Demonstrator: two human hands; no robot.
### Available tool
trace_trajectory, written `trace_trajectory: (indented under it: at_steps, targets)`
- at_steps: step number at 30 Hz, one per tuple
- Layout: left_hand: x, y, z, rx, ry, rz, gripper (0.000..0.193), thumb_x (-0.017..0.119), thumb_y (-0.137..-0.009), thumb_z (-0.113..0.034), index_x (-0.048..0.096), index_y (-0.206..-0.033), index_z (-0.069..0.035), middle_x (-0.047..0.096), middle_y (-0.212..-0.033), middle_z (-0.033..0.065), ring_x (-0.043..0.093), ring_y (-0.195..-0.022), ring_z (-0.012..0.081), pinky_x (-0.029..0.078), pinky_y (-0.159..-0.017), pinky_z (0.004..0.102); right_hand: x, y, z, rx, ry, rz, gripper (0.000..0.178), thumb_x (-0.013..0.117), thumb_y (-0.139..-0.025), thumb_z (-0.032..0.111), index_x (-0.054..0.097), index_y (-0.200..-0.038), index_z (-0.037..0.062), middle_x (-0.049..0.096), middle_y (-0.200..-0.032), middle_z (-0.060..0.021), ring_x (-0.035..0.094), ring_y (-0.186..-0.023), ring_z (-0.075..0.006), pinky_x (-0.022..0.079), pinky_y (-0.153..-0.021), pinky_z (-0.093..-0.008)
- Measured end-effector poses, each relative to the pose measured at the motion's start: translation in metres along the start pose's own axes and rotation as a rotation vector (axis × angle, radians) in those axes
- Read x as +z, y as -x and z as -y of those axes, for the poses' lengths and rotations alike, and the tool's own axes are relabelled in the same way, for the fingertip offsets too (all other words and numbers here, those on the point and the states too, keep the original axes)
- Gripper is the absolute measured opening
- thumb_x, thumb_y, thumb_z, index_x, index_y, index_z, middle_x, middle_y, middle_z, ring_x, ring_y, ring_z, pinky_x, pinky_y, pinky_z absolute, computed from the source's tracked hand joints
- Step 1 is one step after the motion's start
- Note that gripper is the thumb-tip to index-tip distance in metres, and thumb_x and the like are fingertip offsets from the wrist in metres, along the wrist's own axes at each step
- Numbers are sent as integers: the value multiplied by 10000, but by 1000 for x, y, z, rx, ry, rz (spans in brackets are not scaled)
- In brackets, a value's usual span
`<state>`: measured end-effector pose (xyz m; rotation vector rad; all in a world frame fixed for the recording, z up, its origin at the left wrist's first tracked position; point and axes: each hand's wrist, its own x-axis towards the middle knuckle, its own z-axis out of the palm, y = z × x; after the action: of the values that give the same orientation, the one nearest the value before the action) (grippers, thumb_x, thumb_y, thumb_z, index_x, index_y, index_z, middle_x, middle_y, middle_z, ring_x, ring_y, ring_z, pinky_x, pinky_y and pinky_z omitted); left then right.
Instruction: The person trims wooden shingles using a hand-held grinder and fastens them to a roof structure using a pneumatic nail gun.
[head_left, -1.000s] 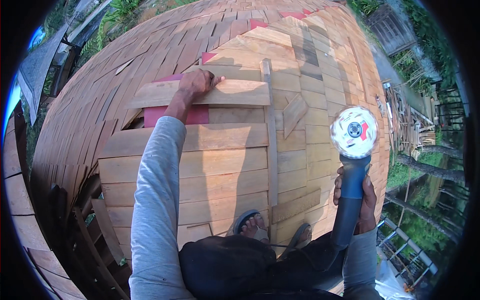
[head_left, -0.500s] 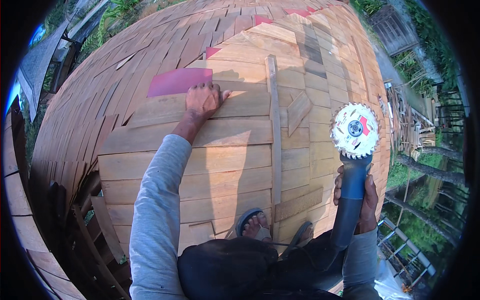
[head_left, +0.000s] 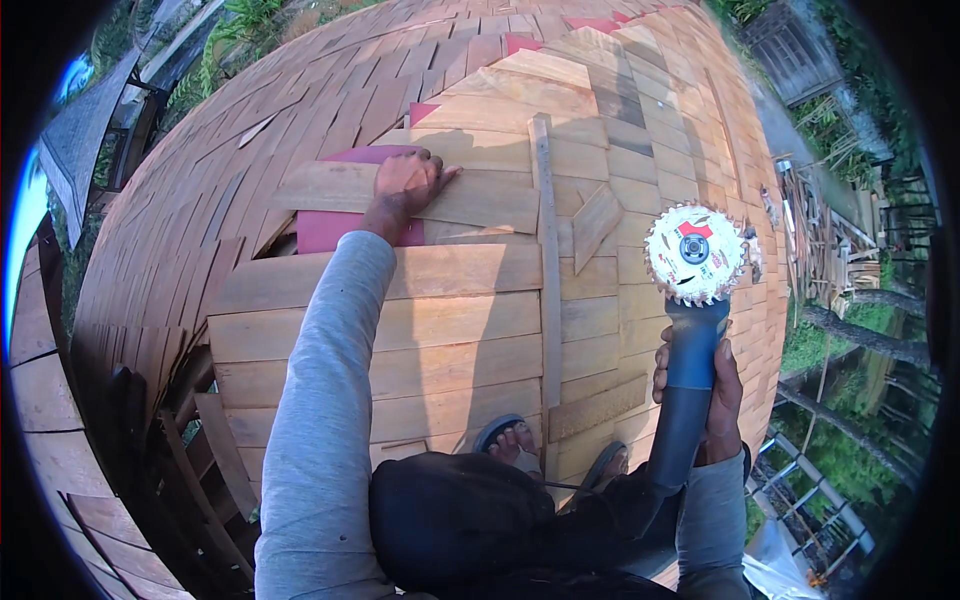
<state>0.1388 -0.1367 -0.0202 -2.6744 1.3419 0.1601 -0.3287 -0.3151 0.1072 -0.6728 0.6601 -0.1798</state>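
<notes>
1. Head view, L hand (head_left: 405, 185): up ahead, L of ctr, fingers curled over far edge of a loose plank (head_left: 482, 203), thumb out to R. Looks like a firm grasp, tho fingertips are hidden.
2. Same view, loose plank: directly under L hand; long axis runs approx L–R, R end angled a bit twd the body. That end is just beside a long batten (head_left: 547, 270); can't tell if touching.
3. Pink sheet (head_left: 316, 232) shows on far & near sides of the plank's L part. Laid plank rows (head_left: 445, 345) lie nearer the body, approx parallel w/ it.
4. R hand (head_left: 725, 405): wrapped round the body of a dark blue power tool (head_left: 690, 365), out to the R. Its round toothed blade (head_left: 686, 268) is at the far end, face to camera, clear of the plank; can't tell if it's spinning.
5. Key relation: L hand is the near one, right on the plank; R hand + tool well apart to the R, w/ batten & a skewed offcut (head_left: 597, 226) btwn. Tool's long axis points away from the body, so roughly crosswise to the plank's.
6. Sandalled feet (head_left: 512, 445): either side of batten's near end.
</notes>
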Motion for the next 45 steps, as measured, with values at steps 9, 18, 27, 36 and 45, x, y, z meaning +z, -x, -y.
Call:
trace_trajectory:
  at_steps: [9, 18, 27, 36, 45]
  targets:
    - [-22, 29, -11, -94, -65, 187, 605, 478, -1032, -636, 743, -1093, -96, 740, -1131, 181, 729, -1016, 369, 586, -834, 490, -23, 52, 16, -71, 138, -13, 694, 576, -1017, 583, 527, -1347, -25, 684, -1028, -161, 739, -831, -227, 636, -685, -346]
    - [13, 37, -17, 28, 71, -201, 386, 631, -996, -469, 686, -1024, -89, 686, -1016, 130, 652, -1067, 356, 550, -865, 504, -27, 57, 20, -56, 141, 44, 699, 595, -1003, 598, 544, -1315, -25, 685, -1030, -156, 739, -833, -221, 637, -690, -345]
    - [27, 51, -10, 25, 69, -259, 351, 672, -953, -463, 724, -1079, -140, 618, -1282, 157, 583, -1205, 329, 484, -993, 480, -42, 63, 13, -70, 102, 96, 755, 516, -1035, 614, 468, -1417, -36, 661, -1041, -157, 726, -834, -226, 633, -704, -353]
    - [17, 79, -24, -66, 9, -356, 488, 705, -920, -462, 640, -1270, -127, 556, -1302, 142, 521, -1232, 349, 411, -1043, 522, -50, 58, 9, -93, 80, 142, 756, 473, -1048, 625, 463, -1412, -37, 643, -1026, -152, 713, -809, -220, 620, -671, -345]
    - [-57, 311, -32, -224, 239, -670, 421, 773, -897, -170, 634, -1290, -109, 607, -1276, 137, 567, -1164, 351, 470, -972, 468, -68, 35, 8, -47, -61, 367, 799, 487, -1066, 591, 362, -1455, -96, 583, -1122, -175, 643, -928, -237, 572, -751, -367]
